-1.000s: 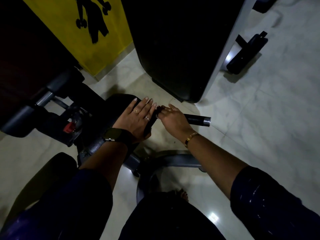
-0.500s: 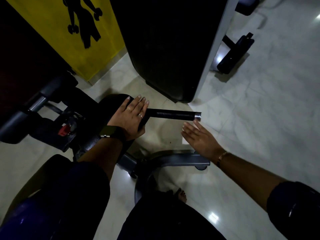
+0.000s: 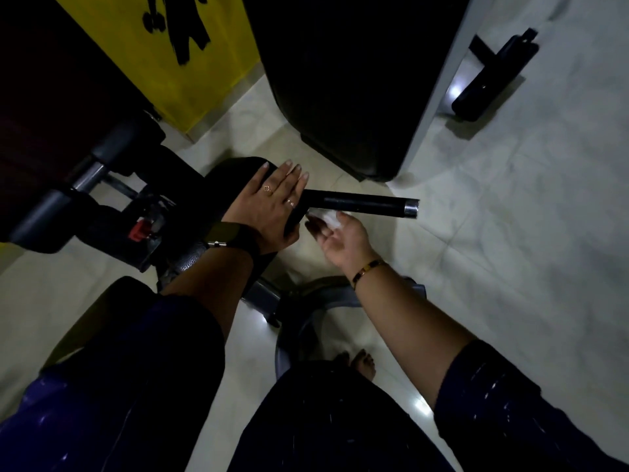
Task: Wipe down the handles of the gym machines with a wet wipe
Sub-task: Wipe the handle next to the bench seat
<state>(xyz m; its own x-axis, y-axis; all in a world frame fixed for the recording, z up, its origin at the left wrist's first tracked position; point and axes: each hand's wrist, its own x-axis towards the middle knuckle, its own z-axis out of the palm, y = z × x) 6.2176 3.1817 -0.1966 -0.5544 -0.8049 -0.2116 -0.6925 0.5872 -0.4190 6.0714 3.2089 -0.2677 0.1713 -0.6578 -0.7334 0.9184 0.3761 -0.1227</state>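
Yellow pictogram sign behind — left hand flat by handle, right hand pinches wet wipe under it.

Yellow sign with black figure, pale tiled floor

The handle has a matt black grip and a shiny metal end cap. The floor is glossy pale stone tile. The wet wipe looks like soft white cloth.
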